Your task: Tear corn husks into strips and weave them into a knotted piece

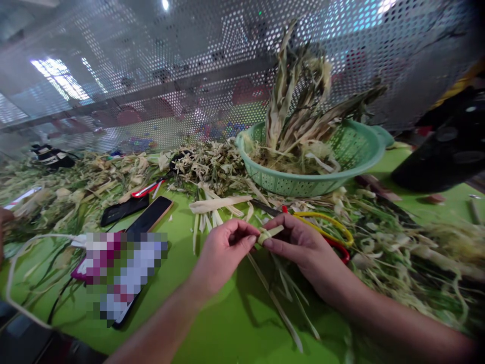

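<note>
Between my hands, above the green tabletop, is a small pale folded piece of corn husk (264, 235). My left hand (227, 245) pinches its left side between thumb and forefinger. My right hand (299, 241) grips its right side the same way, and a short husk end sticks out toward the upper right. Long narrow husk strips (278, 301) hang down below the hands; whether they join the folded piece is hidden by the fingers. Just behind my right hand lie scissors with yellow and red handles (329, 223), partly covered by it. Flat pale husk strips (217, 203) lie beyond my left hand.
A green plastic basket (303, 183) with dried corn husks (278, 108) stands at the back. Husk scraps (212, 162) cover much of the table. Phones (151, 217), a white cable (11, 273) and a red cutter (146, 189) lie left. A dark object (439, 146) stands right.
</note>
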A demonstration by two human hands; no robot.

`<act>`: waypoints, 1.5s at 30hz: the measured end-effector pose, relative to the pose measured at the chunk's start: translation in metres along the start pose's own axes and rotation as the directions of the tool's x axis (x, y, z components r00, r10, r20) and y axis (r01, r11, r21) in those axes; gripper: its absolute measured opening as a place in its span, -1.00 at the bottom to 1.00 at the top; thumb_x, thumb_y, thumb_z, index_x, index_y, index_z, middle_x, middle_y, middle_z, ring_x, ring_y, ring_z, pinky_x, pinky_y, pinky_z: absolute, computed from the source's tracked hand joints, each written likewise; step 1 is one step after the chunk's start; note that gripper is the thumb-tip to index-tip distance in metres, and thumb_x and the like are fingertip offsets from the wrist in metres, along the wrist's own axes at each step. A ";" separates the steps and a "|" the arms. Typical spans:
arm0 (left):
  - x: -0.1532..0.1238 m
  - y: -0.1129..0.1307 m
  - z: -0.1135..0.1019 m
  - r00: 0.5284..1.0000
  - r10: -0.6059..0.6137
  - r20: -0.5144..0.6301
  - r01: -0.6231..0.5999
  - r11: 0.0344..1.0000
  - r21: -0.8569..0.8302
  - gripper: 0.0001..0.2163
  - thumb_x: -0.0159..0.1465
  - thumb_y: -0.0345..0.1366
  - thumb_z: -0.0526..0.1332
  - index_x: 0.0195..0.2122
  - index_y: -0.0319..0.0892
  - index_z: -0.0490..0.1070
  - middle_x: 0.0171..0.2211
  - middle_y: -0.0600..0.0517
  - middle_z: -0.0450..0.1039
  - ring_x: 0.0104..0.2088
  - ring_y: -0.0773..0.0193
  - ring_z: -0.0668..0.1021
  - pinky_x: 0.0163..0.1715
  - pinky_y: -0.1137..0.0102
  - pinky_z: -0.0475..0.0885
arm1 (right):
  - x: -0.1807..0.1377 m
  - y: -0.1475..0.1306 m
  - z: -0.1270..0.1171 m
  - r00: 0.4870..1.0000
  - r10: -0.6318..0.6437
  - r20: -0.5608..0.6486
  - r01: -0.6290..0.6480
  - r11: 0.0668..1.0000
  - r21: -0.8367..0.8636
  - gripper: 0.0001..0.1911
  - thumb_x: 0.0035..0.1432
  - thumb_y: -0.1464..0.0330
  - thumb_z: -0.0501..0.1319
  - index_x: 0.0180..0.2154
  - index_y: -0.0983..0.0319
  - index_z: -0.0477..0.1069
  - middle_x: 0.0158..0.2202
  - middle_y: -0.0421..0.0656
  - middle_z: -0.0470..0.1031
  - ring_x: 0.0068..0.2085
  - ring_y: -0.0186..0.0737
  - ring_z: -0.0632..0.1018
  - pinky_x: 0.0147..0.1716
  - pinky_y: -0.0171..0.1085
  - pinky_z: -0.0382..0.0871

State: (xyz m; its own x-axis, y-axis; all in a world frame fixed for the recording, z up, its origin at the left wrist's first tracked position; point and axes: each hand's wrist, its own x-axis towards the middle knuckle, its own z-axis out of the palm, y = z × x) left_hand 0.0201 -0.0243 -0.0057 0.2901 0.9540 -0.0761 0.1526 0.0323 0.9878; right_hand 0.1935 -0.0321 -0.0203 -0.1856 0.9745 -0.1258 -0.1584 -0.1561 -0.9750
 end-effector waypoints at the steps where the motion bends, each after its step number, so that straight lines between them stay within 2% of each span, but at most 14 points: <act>1: 0.000 0.000 -0.001 1.000 0.006 0.005 -0.006 1.000 0.010 -0.92 0.22 -0.34 0.21 -0.27 -0.20 0.44 -0.36 0.04 0.46 -0.34 0.35 0.48 -0.27 0.41 0.40 | 0.000 0.000 0.000 1.000 -0.001 0.007 0.001 1.000 -0.001 -0.70 -0.01 0.24 0.39 -0.28 0.20 0.38 -0.47 -0.26 0.44 -0.46 -0.36 0.40 -0.46 -0.35 0.26; 11: 0.004 -0.002 -0.006 1.000 0.022 -0.018 -0.021 0.999 0.043 -0.91 0.13 -0.39 0.27 -0.36 -0.20 0.35 -0.44 0.09 0.39 -0.41 0.38 0.43 -0.37 0.45 0.36 | -0.001 -0.003 0.002 0.999 0.025 0.033 -0.023 0.997 -0.074 -0.65 -0.07 0.22 0.42 -0.28 0.20 0.37 -0.51 -0.28 0.41 -0.48 -0.34 0.40 -0.49 -0.35 0.25; 18: 0.002 -0.001 -0.002 1.000 0.023 -0.006 -0.023 0.995 0.093 -0.94 0.14 -0.38 0.26 -0.34 -0.18 0.42 -0.40 0.06 0.46 -0.36 0.34 0.49 -0.31 0.42 0.40 | -0.002 -0.002 0.000 0.999 -0.033 0.016 0.035 0.991 -0.130 -0.76 0.02 0.26 0.35 -0.28 0.21 0.40 -0.47 -0.23 0.44 -0.44 -0.31 0.43 -0.44 -0.32 0.31; 23: -0.001 0.000 0.003 0.998 0.053 -0.025 -0.048 0.985 0.168 -0.91 0.18 -0.35 0.23 -0.28 -0.17 0.45 -0.33 0.03 0.50 -0.31 0.30 0.52 -0.25 0.37 0.44 | 0.001 -0.001 -0.002 0.998 -0.053 -0.028 0.049 0.989 -0.140 -0.74 0.01 0.23 0.36 -0.28 0.21 0.43 -0.46 -0.22 0.47 -0.44 -0.30 0.46 -0.43 -0.31 0.33; 26: -0.002 -0.001 0.006 0.997 0.061 -0.051 -0.049 0.975 0.217 -0.86 0.12 -0.35 0.28 -0.27 -0.17 0.43 -0.32 0.03 0.49 -0.29 0.29 0.51 -0.22 0.35 0.44 | 0.002 -0.001 -0.001 0.998 -0.047 -0.041 0.042 0.992 -0.118 -0.71 -0.03 0.21 0.39 -0.29 0.20 0.44 -0.44 -0.21 0.51 -0.40 -0.27 0.50 -0.39 -0.30 0.36; 30: -0.001 -0.003 0.007 0.991 0.084 -0.105 -0.054 0.962 0.267 -0.89 0.13 -0.39 0.25 -0.29 -0.18 0.41 -0.32 0.02 0.48 -0.28 0.28 0.51 -0.22 0.34 0.45 | 0.000 -0.004 0.001 0.999 -0.017 -0.040 0.014 0.997 -0.077 -0.73 0.02 0.21 0.36 -0.26 0.20 0.46 -0.42 -0.19 0.53 -0.42 -0.29 0.49 -0.41 -0.31 0.36; 37: 0.001 -0.005 0.006 0.995 0.050 -0.086 -0.034 0.984 0.178 -0.87 0.13 -0.41 0.22 -0.27 -0.20 0.39 -0.31 0.00 0.47 -0.25 0.26 0.51 -0.19 0.32 0.44 | -0.001 -0.004 0.000 0.999 0.001 -0.049 -0.005 0.997 -0.077 -0.73 0.03 0.20 0.35 -0.25 0.19 0.47 -0.42 -0.20 0.52 -0.45 -0.30 0.47 -0.47 -0.32 0.35; 45: -0.001 -0.002 0.006 0.998 0.050 -0.047 -0.046 0.995 0.090 -0.89 0.18 -0.40 0.20 -0.25 -0.20 0.40 -0.27 0.02 0.44 -0.24 0.30 0.49 -0.15 0.36 0.40 | -0.002 -0.003 0.002 0.997 0.060 -0.050 -0.056 0.996 0.063 -0.72 0.01 0.22 0.37 -0.26 0.19 0.42 -0.45 -0.23 0.50 -0.47 -0.32 0.47 -0.45 -0.31 0.35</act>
State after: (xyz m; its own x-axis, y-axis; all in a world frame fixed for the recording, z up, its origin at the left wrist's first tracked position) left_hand 0.0249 -0.0266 -0.0086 0.2527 0.9673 -0.0202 0.2232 -0.0379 0.9740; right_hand 0.1921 -0.0339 -0.0166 -0.1462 0.9703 -0.1926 -0.2085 -0.2206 -0.9528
